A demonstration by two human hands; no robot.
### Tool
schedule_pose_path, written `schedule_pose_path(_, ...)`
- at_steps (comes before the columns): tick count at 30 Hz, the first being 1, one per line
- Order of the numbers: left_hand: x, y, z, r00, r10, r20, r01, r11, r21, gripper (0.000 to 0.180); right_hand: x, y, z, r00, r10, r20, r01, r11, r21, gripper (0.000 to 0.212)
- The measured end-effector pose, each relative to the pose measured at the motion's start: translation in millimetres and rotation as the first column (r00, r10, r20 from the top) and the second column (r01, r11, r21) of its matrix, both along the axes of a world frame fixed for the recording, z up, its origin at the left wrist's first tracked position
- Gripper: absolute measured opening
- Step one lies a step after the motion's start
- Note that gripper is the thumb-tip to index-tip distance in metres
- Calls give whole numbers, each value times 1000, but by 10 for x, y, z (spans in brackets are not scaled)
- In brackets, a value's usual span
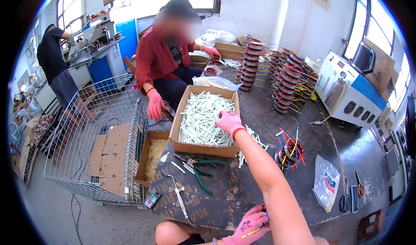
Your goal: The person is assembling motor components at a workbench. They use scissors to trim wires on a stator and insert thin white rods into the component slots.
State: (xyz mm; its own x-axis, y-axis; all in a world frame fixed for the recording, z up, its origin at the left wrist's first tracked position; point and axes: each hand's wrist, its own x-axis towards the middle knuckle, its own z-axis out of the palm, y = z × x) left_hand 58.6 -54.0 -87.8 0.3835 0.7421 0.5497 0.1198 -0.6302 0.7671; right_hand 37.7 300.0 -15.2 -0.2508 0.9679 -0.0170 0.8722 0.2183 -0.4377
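Bare right forearm (277,186) lies nearest the camera, its pink-gloved right hand (229,122) bent-fingered at the right side of a heap of slim white tubes (201,117) in an open brown cardboard box (203,149) on the dark, worn tabletop (236,193); whether a tube is gripped cannot be told. Pink-gloved left hand (250,224), at the near edge, is closed on a mostly hidden wound ring with coloured wires (262,207). Tubes are judged light, fairly stiff and liable to roll, best pinched at mid-length; the ring, judged heavier, by its rim, clear of the wires.
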Motion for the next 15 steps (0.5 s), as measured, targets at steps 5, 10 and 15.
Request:
schedule_pose_path(5,97,14,-8,999,-22,40,24,999,-33,12,566,-230,132,682,34,-731,-229,959,-169,18)
schedule_pose_path(10,152,10,84,1000,10,7,-10,999,-43,7,1459,-1357,632,439,-47,-897,-233,959,-164,30)
schedule_pose_path(15,154,14,99,1000,26,-7,-26,999,-20,4,2468,-2751,417,680,-131,-721,62,991,-122,16)
